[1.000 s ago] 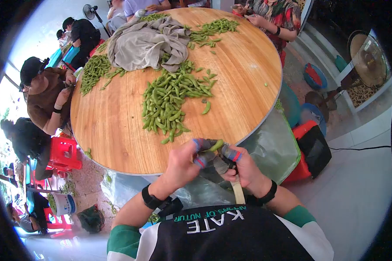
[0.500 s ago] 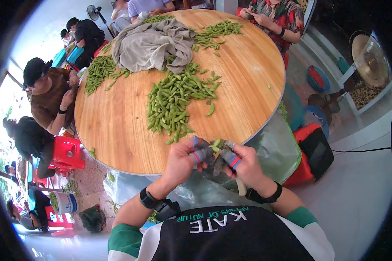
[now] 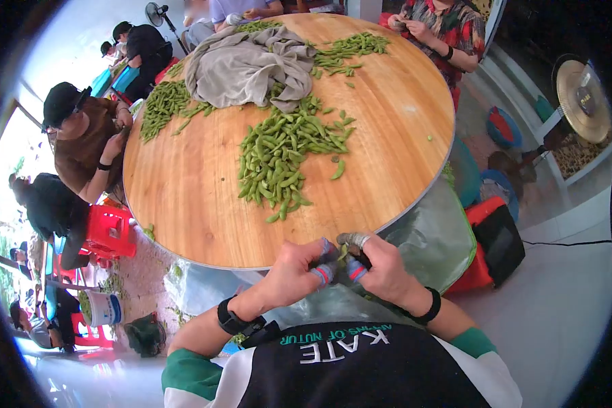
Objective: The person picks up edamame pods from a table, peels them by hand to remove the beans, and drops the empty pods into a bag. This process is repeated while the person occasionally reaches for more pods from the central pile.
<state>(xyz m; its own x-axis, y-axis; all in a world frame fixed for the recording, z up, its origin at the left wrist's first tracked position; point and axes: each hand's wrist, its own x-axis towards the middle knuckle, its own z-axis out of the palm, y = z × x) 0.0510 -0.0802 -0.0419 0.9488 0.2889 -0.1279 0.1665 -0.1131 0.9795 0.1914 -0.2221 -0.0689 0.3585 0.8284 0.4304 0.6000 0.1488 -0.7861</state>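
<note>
Just past the table's near edge, my left hand (image 3: pixel 296 270) and my right hand (image 3: pixel 386 270) meet with fingertips pinched together. Between them a green soybean pod (image 3: pixel 343 257) shows in part, the rest covered by fingers. Grey coverings with coloured bands wrap several fingertips on both hands. Beyond my hands, a large pile of green soybean pods (image 3: pixel 279 160) lies on the round wooden table (image 3: pixel 197 204). One loose pod (image 3: pixel 338 170) rests right of the pile.
A crumpled grey cloth (image 3: pixel 241 68) lies on the table's far part, with more pods around it. Clear plastic sheeting (image 3: pixel 421 238) hangs below the near edge. Other people sit around the table and to the left. Red stools (image 3: pixel 109 231) and a white bucket (image 3: pixel 104 308) stand left.
My hands have lowered slightly towards my body. The pod between them shows less now, and a pale handle seen below my right hand is out of sight. The view has shifted slightly.
</note>
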